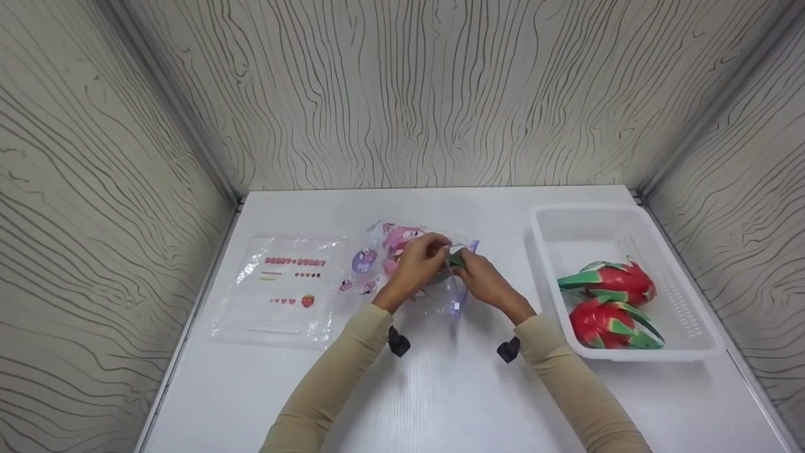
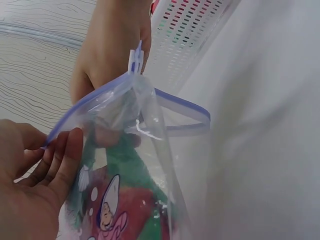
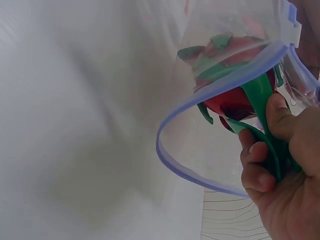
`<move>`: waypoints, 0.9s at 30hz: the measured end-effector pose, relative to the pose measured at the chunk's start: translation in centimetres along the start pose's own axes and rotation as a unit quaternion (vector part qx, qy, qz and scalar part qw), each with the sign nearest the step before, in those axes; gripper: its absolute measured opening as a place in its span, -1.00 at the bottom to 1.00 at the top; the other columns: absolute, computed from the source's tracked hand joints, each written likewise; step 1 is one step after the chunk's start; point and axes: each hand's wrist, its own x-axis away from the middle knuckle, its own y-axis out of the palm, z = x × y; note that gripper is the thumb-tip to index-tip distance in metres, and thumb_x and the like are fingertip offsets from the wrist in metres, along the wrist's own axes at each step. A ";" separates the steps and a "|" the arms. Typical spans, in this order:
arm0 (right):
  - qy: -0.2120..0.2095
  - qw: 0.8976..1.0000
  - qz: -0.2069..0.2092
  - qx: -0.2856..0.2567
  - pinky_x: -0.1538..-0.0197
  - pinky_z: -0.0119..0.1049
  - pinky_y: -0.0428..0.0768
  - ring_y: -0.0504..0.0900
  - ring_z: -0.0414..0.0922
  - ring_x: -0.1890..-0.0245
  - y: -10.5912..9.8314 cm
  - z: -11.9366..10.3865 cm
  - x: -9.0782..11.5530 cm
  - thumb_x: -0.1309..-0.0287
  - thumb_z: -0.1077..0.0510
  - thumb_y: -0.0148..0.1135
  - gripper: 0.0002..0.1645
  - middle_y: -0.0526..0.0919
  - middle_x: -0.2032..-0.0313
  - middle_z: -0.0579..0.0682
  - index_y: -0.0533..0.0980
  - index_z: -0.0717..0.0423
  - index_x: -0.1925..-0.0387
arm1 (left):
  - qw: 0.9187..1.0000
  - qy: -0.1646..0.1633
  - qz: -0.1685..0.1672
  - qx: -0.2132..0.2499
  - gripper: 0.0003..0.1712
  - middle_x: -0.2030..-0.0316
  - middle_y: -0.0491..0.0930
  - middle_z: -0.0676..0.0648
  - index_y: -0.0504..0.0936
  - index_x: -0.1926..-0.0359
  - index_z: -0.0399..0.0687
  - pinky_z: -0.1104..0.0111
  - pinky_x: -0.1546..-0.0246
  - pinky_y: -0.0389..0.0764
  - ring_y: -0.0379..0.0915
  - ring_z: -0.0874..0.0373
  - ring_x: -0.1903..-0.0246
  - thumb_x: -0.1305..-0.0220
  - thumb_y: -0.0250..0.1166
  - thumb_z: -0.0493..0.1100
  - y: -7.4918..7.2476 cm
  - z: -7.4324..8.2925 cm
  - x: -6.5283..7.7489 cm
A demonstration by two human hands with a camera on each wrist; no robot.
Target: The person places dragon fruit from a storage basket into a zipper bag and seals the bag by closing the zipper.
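A clear zip bag [image 1: 363, 262] printed with pink and purple cartoons lies mid-table, its purple zip edge [image 3: 172, 170] spread wide. My left hand [image 1: 416, 263] pinches that edge between thumb and fingers. With my right hand [image 1: 483, 280] I grip the long green leaves of a red toy dragon fruit [image 3: 227, 105]. Its red body sits inside the bag mouth, seen partly through the plastic, while the leaves stick out into my palm. A white slider [image 2: 135, 62] is on the zip, close to my right hand. In the head view my hands hide most of the fruit.
At right stands a white perforated basket [image 1: 547, 251] holding two more dragon fruits, one upper [image 1: 622, 281] and one lower [image 1: 597, 321]. Flat on the left lies another clear bag [image 1: 236, 302] with red lettering and strawberry prints. Wood-patterned walls [image 1: 402, 94] enclose the table.
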 end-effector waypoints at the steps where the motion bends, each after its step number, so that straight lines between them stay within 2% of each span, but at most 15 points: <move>1: -0.001 1.000 0.000 0.002 -0.12 0.10 0.66 0.70 0.17 -0.08 0.1 -0.1 0.0 -0.59 0.25 0.09 -0.77 0.69 -0.02 0.26 0.46 0.31 -0.12 | 1.000 0.001 0.000 0.001 -0.74 0.12 0.71 -0.04 0.72 -0.13 -0.17 0.44 0.17 0.72 0.60 0.23 0.22 -0.58 0.26 -0.16 0.0 0.0 0.0; 6: -0.019 1.000 0.003 0.000 -0.35 0.17 0.59 0.65 0.28 -0.25 0.8 -0.3 -0.3 -0.63 0.30 -0.04 -0.71 0.67 -0.14 0.36 0.46 0.37 -0.19 | 1.000 0.003 0.006 0.005 -0.76 0.07 0.72 -0.04 0.71 -0.12 -0.11 0.42 0.08 0.71 0.61 0.23 0.15 -0.58 0.25 -0.16 0.2 0.2 0.2; 10: -0.055 0.998 0.008 0.000 -0.46 0.18 0.50 0.58 0.32 -0.34 1.3 -0.4 -0.4 -0.59 0.34 -0.01 -0.61 0.61 -0.25 0.41 0.42 0.42 -0.31 | 1.000 0.009 0.006 0.008 -0.78 0.04 0.73 -0.06 0.71 -0.11 -0.08 0.38 0.01 0.73 0.65 0.20 0.09 -0.58 0.24 -0.17 0.2 0.3 0.2; 15: -0.097 0.995 0.012 -0.012 -0.44 0.16 0.51 0.59 0.32 -0.33 1.8 -0.4 -0.7 -0.50 0.39 0.09 -0.53 0.61 -0.26 0.42 0.40 0.45 -0.37 | 1.000 0.020 0.008 0.005 -0.78 0.01 0.74 -0.08 0.71 -0.11 -0.09 0.36 -0.11 0.72 0.68 0.17 0.02 -0.57 0.25 -0.18 0.3 0.3 0.1; 19: -0.102 0.994 0.010 -0.043 -0.39 0.12 0.57 0.64 0.31 -0.28 2.0 -0.5 -0.9 -0.50 0.39 0.11 -0.54 0.65 -0.22 0.40 0.43 0.47 -0.34 | 1.000 0.023 0.007 0.010 -0.76 -0.03 0.73 -0.08 0.70 -0.14 -0.08 0.33 -0.19 0.70 0.68 0.14 -0.05 -0.58 0.24 -0.17 0.2 0.1 0.0; 24: -0.101 0.992 0.001 -0.079 -0.33 0.06 0.63 0.69 0.30 -0.23 2.2 -0.6 -1.0 -0.46 0.47 0.04 -0.54 0.67 -0.20 0.41 0.42 0.50 -0.33 | 1.000 0.020 -0.002 0.015 -0.75 -0.04 0.70 -0.04 0.68 -0.17 -0.05 0.29 -0.27 0.65 0.65 0.16 -0.09 -0.60 0.22 -0.14 0.1 0.1 0.1; 27: -0.104 0.991 0.002 -0.089 -0.32 0.02 0.64 0.69 0.29 -0.22 2.4 -0.4 -1.1 -0.46 0.48 0.01 -0.54 0.66 -0.21 0.41 0.42 0.51 -0.33 | 1.000 0.020 -0.002 0.020 -0.75 -0.03 0.71 -0.04 0.68 -0.16 -0.05 0.28 -0.26 0.66 0.66 0.15 -0.08 -0.60 0.23 -0.14 0.0 0.1 0.1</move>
